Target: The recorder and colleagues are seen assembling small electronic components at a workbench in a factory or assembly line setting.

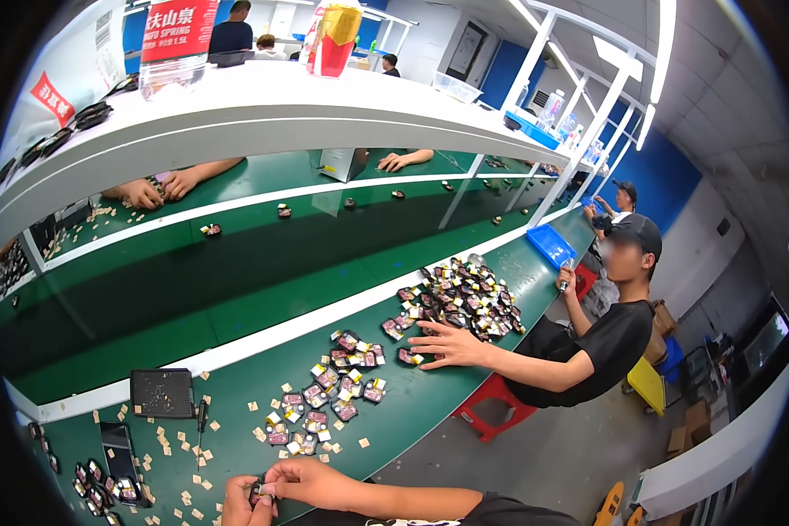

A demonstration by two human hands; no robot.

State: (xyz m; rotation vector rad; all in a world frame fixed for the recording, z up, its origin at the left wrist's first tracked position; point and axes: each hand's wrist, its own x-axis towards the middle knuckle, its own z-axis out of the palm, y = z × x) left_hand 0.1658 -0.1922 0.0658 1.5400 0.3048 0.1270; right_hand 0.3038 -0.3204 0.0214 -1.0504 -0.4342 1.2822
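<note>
At the table's near edge, my left hand (pixel 238 503) grips a small black module (pixel 259 494). The fingers of my right hand (pixel 311 482) are closed on the same module from the right, and they cover most of it. Just beyond lies a loose group of similar black modules (pixel 323 379) with reddish faces and white and yellow bits. Small tan squares (pixel 188 469) are scattered to the left of my hands. A screwdriver (pixel 202 415) with a dark handle lies among them, beside a black tray (pixel 162 393). More modules (pixel 90 487) sit at the lower left, next to a dark phone (pixel 119 451).
At right, a co-worker's hand (pixel 447 344) reaches to a large module pile (pixel 465 296). A blue tray (pixel 550 246) stands beyond. Across runs a green conveyor belt (pixel 193 289) carrying spaced modules, with a white shelf (pixel 263 110) above. A red stool (pixel 493 412) stands beside the table.
</note>
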